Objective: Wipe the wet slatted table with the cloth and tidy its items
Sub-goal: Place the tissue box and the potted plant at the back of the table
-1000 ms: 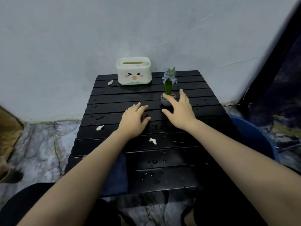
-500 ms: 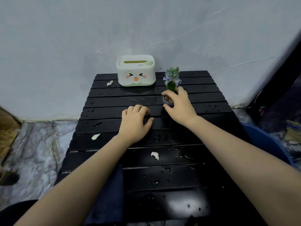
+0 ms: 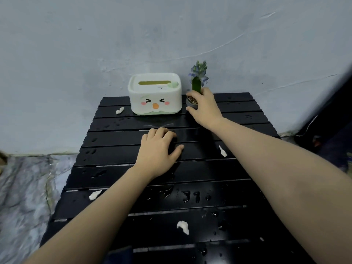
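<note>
One black slatted counter [image 3: 118, 161], beaded with water, runs its slats left to right beneath a pale wall. One white tissue box [image 3: 155, 96] with a cartoon face stands at the far edge, its long side parallel to the slats. The right hand [image 3: 204, 108] grips one small potted plant [image 3: 192, 101], upright, just beside the box. The left hand [image 3: 158, 151] rests mid-counter, fingers curled. Four white paper scraps [image 3: 183, 227] lie scattered.

Right hand [image 3: 204, 108] grips small potted plant [image 3: 192, 101] beside white tissue box [image 3: 154, 96]. Left hand [image 3: 159, 151] rests, fingers curled, on wet slatted bench [image 3: 118, 155].
</note>
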A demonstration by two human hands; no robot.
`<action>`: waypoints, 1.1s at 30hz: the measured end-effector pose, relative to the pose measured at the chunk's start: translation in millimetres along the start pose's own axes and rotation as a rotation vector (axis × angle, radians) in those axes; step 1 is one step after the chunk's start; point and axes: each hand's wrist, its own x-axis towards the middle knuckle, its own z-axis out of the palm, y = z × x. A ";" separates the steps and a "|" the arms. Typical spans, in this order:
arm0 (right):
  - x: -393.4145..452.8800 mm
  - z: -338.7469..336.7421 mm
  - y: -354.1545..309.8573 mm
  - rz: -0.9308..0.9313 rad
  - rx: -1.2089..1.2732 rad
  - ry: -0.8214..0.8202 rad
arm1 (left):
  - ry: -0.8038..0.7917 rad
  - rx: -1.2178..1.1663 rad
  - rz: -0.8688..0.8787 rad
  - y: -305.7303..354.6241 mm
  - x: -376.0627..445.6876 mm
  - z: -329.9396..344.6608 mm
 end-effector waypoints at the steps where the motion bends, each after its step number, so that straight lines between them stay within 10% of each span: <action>1: 2.9 2.7 2.0 0.001 -0.008 -0.007 | 0.006 0.002 0.006 -1.1 0.1 0.3; 21: -81.1 -30.0 -39.0 -0.064 -0.222 0.224 | 0.094 -0.082 -0.012 10.3 -16.9 -57.5; 33: -267.0 -60.3 -82.6 -0.122 -0.125 -0.093 | 0.076 -0.080 -0.162 36.3 -198.1 -110.3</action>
